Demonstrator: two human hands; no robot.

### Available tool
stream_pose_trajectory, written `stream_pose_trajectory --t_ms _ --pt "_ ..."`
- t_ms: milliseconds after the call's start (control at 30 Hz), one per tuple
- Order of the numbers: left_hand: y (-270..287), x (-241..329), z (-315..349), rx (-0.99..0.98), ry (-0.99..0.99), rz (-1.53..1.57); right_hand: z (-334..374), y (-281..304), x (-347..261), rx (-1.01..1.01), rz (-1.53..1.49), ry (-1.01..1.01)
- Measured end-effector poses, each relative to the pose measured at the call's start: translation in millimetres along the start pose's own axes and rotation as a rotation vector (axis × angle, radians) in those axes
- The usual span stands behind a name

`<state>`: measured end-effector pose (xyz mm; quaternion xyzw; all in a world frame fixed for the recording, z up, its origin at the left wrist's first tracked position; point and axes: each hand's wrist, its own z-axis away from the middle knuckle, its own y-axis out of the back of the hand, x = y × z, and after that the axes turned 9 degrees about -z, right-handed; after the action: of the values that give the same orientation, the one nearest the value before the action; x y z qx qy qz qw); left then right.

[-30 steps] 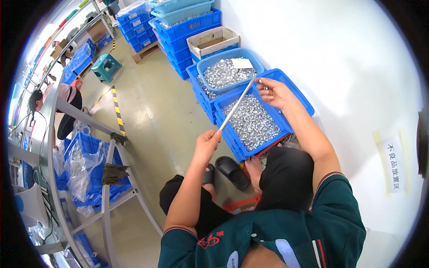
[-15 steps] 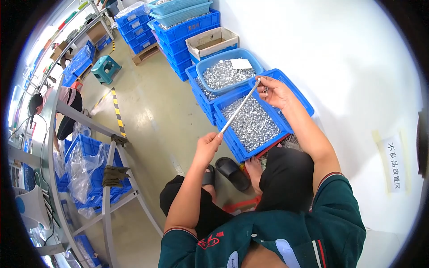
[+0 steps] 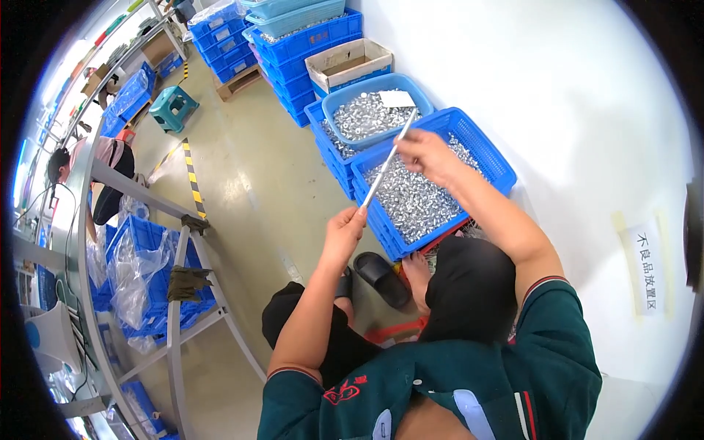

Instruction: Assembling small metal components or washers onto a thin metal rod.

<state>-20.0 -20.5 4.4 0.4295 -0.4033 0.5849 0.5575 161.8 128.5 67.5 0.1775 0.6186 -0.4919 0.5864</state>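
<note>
Thin rod (image 3: 381, 178) held aslant above the metal parts (image 3: 418, 202)

From where I stand, the left hand (image 3: 346, 231) is closed in a fist around the rod's lower end. The right hand (image 3: 431, 155) has its fingers bent in against the rod a little below its top end; whether they grip it or pinch some small piece there, I cannot tell (the knuckles block my view). The pale, straight rod hangs in the air over the blue crate (image 3: 433, 234), its top end lined up with the light blue basin (image 3: 422, 89) and its white card (image 3: 396, 99). Beside the crate, by the wall, sits the perforated blue basket (image 3: 499, 158).

I'd judge the rod light and stiff, hard to break, perhaps a bit slippery if it is smooth metal. The lower end looks the best place for a firm hold, with fingertips steadying the upper part. The loose parts should be hard and light singly, rolling easily, best pinched one by one; a full crate would be heavy.
</note>
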Motion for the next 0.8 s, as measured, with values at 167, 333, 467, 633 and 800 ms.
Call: stream_pose_trajectory --t_ms 167,333,467,633,800 --pt "3.2 6.0 -1.2 0.016 0.026 0.063 4.0 -8.0 -5.6 -0.120 -0.033 -0.266" --pt "5.7 2.3 -4.8 0.002 0.049 0.053 -7.5 48.0 9.4 0.064 -0.374 -0.189" --pt "9.2 -2.2 -3.6 0.001 0.021 0.023 -7.6 43.8 -6.2 0.078 -0.352 -0.151" --pt "4.0 0.1 -2.6 0.009 -0.019 -0.075 -12.4 70.9 -5.1 0.082 -0.491 -0.161" --pt "6.3 -5.7 -3.0 0.026 -0.013 -0.099 -15.2 66.6 -0.4 0.352 -0.459 -0.101"
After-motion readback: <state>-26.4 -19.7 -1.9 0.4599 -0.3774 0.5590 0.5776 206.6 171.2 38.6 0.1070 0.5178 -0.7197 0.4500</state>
